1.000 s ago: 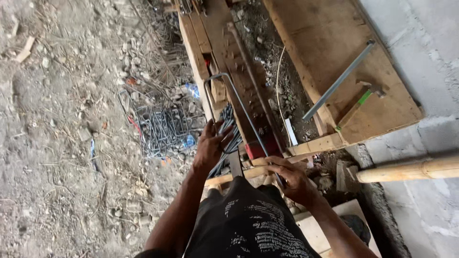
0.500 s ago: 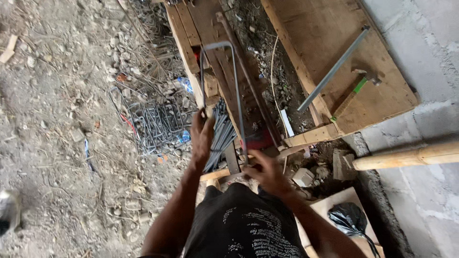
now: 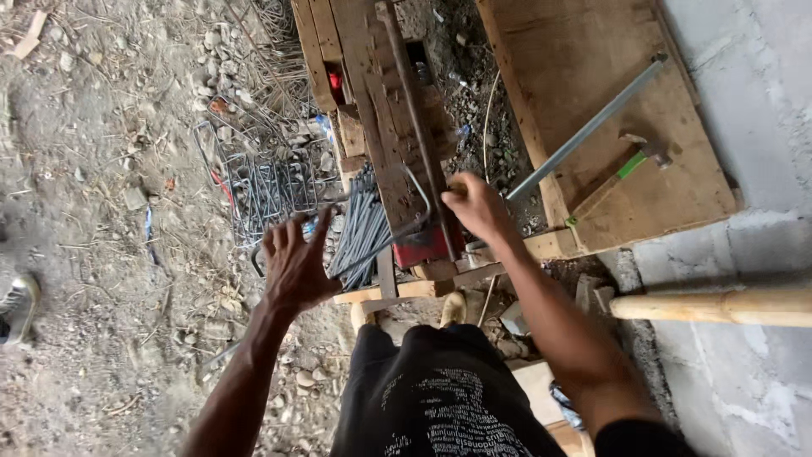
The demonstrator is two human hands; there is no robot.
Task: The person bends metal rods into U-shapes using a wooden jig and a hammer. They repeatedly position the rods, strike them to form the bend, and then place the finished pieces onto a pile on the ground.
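My right hand is closed beside the long dark steel bar that lies along the narrow wooden bench; its fingers seem to grip the bar's near end. A thin bent steel rod hooks round by that hand and runs left towards my left hand. That hand hovers open with fingers spread over the dirt, just in front of the rod and touching nothing I can see. A bundle of straight thin rods leans against the bench between my hands.
Several bent rod frames lie piled on the dirt left of the bench. A wooden board at right carries a grey pipe and a green-handled hammer. A wooden pole juts in from the right. A shoe shows at far left.
The bent rod I held upright over the bench has swung down to the left. My left hand has let go and spread open, lower left. My right hand moved up the bench.
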